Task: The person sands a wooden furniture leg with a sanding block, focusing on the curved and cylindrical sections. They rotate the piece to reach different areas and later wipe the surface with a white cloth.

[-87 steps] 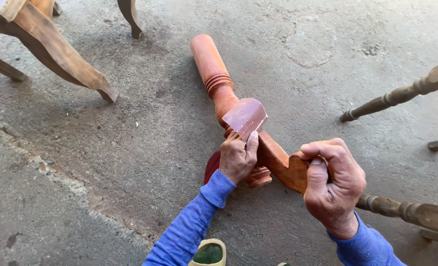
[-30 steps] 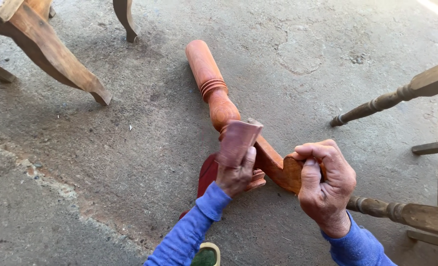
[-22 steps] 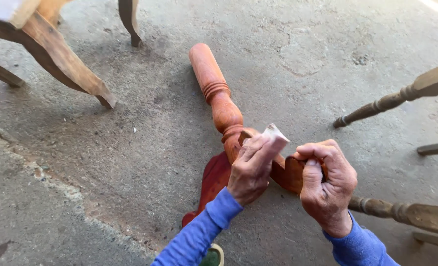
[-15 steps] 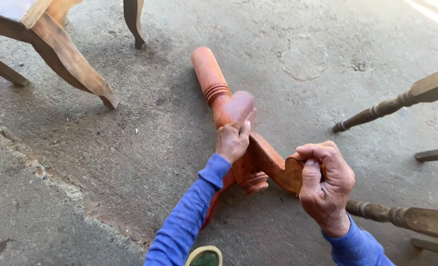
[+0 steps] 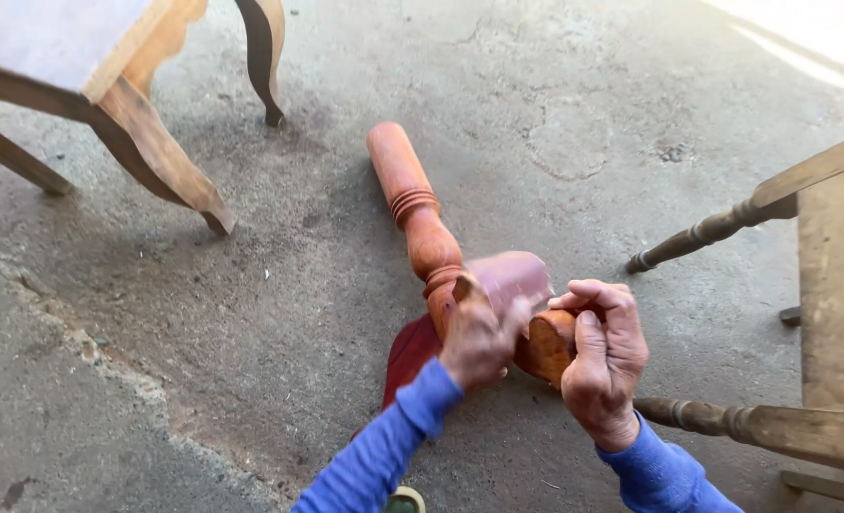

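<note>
A reddish turned wooden leg (image 5: 412, 204) lies slanted on the concrete floor, its round end pointing away from me. My left hand (image 5: 475, 334) presses a folded sheet of reddish sandpaper (image 5: 515, 277) against the leg's squared near part. My right hand (image 5: 602, 359) grips the leg's near end (image 5: 545, 347) and holds it up off the floor. Both my sleeves are blue. A dark red shape (image 5: 408, 353) shows under my left wrist; what it is stays unclear.
A pale wooden chair or stool with curved legs (image 5: 161, 157) stands at the upper left. Turned spindles and rails of another wooden chair (image 5: 726, 228) sit at the right, one rail (image 5: 773, 427) passing close under my right wrist. The floor is cracked concrete.
My left hand has slid the sandpaper back and forth along the leg, now down close to my right hand. My right hand has kept its grip on the near end.
</note>
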